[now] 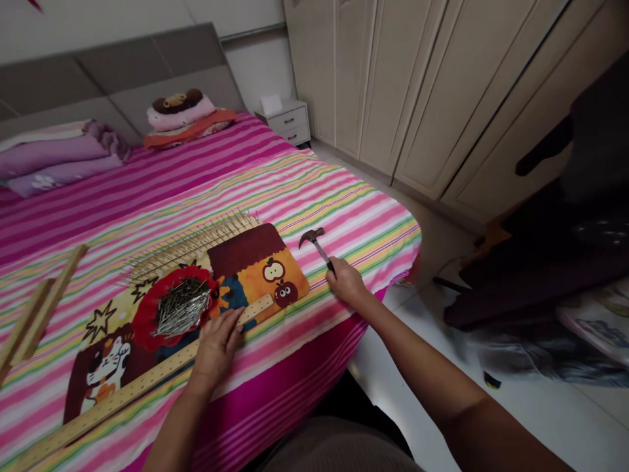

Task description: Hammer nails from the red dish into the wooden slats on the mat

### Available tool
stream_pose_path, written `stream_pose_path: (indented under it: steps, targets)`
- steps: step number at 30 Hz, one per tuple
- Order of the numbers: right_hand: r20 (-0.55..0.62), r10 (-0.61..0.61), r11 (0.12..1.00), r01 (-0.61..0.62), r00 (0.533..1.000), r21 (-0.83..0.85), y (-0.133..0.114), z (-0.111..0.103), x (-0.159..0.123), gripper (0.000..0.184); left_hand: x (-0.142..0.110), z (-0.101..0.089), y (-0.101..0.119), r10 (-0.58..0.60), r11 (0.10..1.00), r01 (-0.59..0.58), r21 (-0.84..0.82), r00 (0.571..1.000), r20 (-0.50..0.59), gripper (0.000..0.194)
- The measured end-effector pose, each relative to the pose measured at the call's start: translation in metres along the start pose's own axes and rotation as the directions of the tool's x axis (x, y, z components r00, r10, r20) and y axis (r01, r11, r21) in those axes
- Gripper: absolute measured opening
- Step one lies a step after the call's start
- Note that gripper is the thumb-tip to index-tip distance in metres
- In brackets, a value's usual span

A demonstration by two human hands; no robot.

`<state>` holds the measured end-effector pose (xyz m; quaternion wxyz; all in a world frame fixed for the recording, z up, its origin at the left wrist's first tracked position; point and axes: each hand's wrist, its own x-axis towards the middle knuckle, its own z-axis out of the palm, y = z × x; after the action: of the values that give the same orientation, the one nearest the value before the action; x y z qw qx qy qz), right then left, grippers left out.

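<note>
A claw hammer (pixel 321 252) with a dark handle is held in my right hand (pixel 346 282), its head pointing away over the bedspread. My left hand (pixel 215 347) grips a long wooden strip (pixel 142 376) close to its right end, with the thumb on the near side. Rows of small dark dots run along the strip. It lies across the front of a patterned mat (pixel 289 270) with apples and a cat on it. Just beyond my left hand, a red bowl-like holder (pixel 145 316) contains a heap of loose nails (pixel 184 307).
Wooden strips with many nails standing up (pixel 196 244) lie behind the mat. Other wooden pieces (pixel 49 308) are at the left on the striped bedspread (pixel 344 196). Folded bedding (pixel 181 121) sits by the headboard (pixel 142 72). Wardrobe doors (pixel 373 78) and a nightstand (pixel 292 123) stand beyond.
</note>
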<state>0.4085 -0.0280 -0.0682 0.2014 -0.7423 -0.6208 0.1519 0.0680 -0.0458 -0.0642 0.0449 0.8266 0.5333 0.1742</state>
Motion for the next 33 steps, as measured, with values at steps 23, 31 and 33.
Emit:
stream_pose_path:
  steps: [23, 31, 33]
  targets:
    - [0.028, 0.076, 0.904, -0.081, 0.997, 0.421, -0.019, 0.015, 0.022, 0.011, -0.004, -0.044, 0.006, -0.238, 0.961, 0.272, 0.056, 0.911, -0.337, 0.027]
    - [0.039, 0.115, 0.827, -0.117, 0.993, 0.55, -0.017, 0.014, 0.018, 0.013, 0.018, -0.072, -0.06, -0.592, 0.738, 0.591, 0.327, 0.799, -0.107, 0.025]
    - [0.051, 0.119, 0.809, -0.126, 0.992, 0.574, -0.018, 0.014, 0.017, 0.013, 0.023, -0.071, -0.06, -0.585, 0.73, 0.564, 0.386, 0.808, -0.073, 0.026]
